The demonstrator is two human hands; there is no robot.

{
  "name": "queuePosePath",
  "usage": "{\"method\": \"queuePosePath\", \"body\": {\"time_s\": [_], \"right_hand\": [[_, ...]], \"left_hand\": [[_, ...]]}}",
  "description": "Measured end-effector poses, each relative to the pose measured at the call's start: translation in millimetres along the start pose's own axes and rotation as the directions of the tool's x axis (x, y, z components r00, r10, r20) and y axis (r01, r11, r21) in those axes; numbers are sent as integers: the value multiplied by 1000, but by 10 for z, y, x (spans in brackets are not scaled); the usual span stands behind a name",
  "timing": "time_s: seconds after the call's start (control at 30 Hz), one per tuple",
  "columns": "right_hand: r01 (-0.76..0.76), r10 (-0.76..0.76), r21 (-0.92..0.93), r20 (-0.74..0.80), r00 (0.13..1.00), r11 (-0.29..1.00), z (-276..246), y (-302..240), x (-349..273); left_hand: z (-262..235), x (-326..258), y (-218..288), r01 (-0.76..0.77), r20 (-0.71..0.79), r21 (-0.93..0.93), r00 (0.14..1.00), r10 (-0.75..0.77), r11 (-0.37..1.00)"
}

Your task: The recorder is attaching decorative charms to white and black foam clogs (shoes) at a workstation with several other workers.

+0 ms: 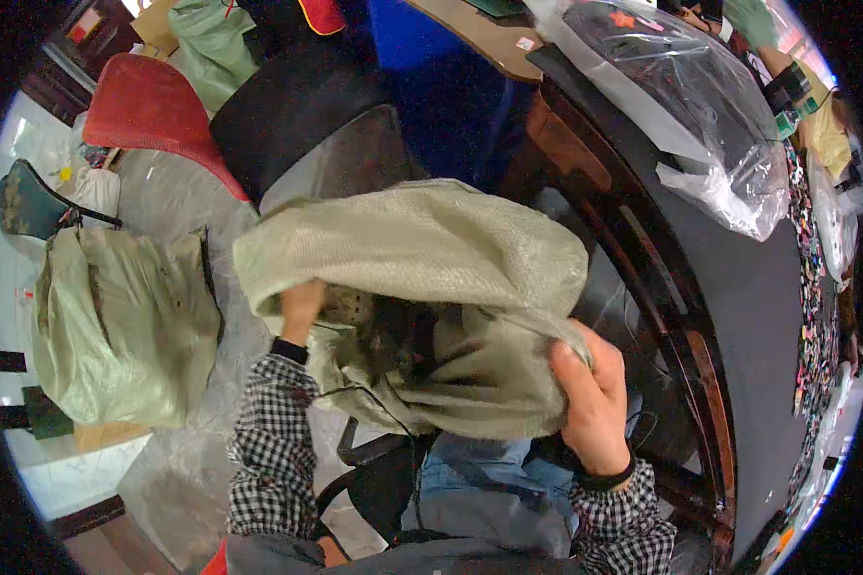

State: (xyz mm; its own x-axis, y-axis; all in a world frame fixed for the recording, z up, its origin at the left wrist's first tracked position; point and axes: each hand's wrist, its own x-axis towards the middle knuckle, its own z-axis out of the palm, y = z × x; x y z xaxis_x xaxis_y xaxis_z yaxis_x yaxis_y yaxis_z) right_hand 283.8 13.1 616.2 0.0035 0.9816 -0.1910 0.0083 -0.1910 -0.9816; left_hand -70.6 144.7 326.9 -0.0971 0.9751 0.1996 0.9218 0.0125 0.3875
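While pale green woven plastic sack (422,249) is held open, rim is gripped by right hand (593,398), fingers clenched; left hand (300,309) pinches opposite rim. Judged soft, light, slippery; best gripped at bunched rim.

Both forearms in black-and-white checked shirt sleeves (273,450), cuffs just behind the fingers. Dark band at the wrist of the left hand (300,309); similar dark band behind the right hand (594,402). Blue denim jeans (489,470) on the lap. Thin black cable (379,402) trails across.
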Motion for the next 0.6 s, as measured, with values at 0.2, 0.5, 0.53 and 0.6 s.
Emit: {"method": "queuePosePath", "body": {"time_s": [0.2,0.5,0.53,0.6], "right_hand": [[164,-144,-170,124,982,972,18,-141,-198],[139,-67,-227,296,953,964,-244,-10,-29],[147,-81,-243,263,961,959,-273,25,67],[133,-71,-187,307,949,973,-348,69,296]], "left_hand": [[764,-412,202,-156,-45,52,986,158,986],[1833,-370,475,-621,-223,-55,771,596,782],[1907,-376,404,-664,-251,-52,731,634,746],[2035,-451,296,-744,-310,-38,643,700,667]]}}
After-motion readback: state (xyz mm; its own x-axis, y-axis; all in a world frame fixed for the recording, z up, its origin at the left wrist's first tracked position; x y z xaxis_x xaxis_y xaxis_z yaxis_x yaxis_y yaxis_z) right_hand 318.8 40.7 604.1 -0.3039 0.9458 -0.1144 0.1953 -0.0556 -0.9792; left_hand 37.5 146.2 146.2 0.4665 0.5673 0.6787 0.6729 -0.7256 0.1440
